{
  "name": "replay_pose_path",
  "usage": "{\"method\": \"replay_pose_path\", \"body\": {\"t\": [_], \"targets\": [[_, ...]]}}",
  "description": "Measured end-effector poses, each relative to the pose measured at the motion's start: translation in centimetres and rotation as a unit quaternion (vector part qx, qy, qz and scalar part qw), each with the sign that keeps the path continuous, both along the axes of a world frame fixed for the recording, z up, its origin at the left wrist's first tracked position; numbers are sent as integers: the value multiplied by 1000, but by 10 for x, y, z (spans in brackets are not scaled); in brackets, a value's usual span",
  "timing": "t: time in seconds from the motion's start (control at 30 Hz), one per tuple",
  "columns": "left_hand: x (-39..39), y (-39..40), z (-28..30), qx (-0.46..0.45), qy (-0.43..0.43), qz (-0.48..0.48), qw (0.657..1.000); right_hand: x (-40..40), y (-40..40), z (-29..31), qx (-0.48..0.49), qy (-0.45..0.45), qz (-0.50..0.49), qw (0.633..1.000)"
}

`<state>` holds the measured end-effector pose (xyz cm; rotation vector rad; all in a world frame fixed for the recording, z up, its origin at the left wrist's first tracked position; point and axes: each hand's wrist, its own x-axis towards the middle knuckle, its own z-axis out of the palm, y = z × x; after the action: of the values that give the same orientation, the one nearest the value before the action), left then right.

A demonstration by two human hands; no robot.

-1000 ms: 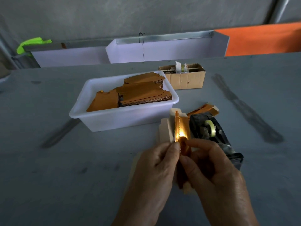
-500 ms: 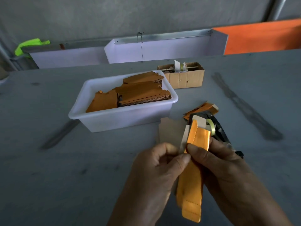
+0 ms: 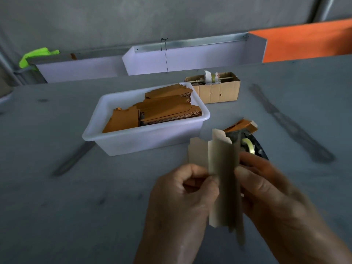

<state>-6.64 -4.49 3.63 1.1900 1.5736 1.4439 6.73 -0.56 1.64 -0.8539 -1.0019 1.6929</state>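
Carton blank [image 3: 222, 168]: partly folded, held roughly upright above the table [image 3: 76, 206], pale unprinted side toward you. Its notched top flaps reach up in front of the tape dispenser [image 3: 257, 151], and its lower end hangs between your wrists.

Your left hand [image 3: 182, 199]: fingers curled in, thumb tip pinching the blank's left edge. A lighter flap sticks out above the knuckles.

Your right hand [image 3: 270, 189]: thumb pressed along the blank's right edge, fingers wrapped round behind it. Motion blur here, so the exact finger placement can't be read.

Just behind the blank: the dark dispenser sits on the table, with its yellowish tape roll [image 3: 248, 147] showing. A few loose orange blanks [image 3: 241, 124] lie at its far end.

Further left and back: white plastic tub [image 3: 144, 141] holding a stack of orange blanks [image 3: 167, 109] laid flat.

Behind the tub's right corner: small open cardboard box [image 3: 219, 91], contents unclear.

Far edge: white trough [image 3: 190, 58], an orange panel [image 3: 308, 40] to its right, and a green cloth [image 3: 36, 54] far left.
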Motion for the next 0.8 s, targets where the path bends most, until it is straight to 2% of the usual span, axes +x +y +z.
{"method": "replay_pose_path", "body": {"t": [0.07,0.23,0.4,0.53,0.63,0.8], "targets": [[-5,2,1,-9,-50,-10,999,5,-1,3,1,-1,-6,1000],[-18,1,2,-61,-151,-67,984,8,4,-1,-96,13,0,995],[-16,2,2,-53,-130,-22,990,3,3,0,-103,59,7,993],[-11,2,5,-22,-54,21,998,1,1,1,-112,82,-5,990],[-11,4,5,-19,-45,26,998,1,2,2,-120,82,-16,989],[-7,1,-9,-95,-175,-86,976,-3,4,-2,-132,96,-51,985]]}}
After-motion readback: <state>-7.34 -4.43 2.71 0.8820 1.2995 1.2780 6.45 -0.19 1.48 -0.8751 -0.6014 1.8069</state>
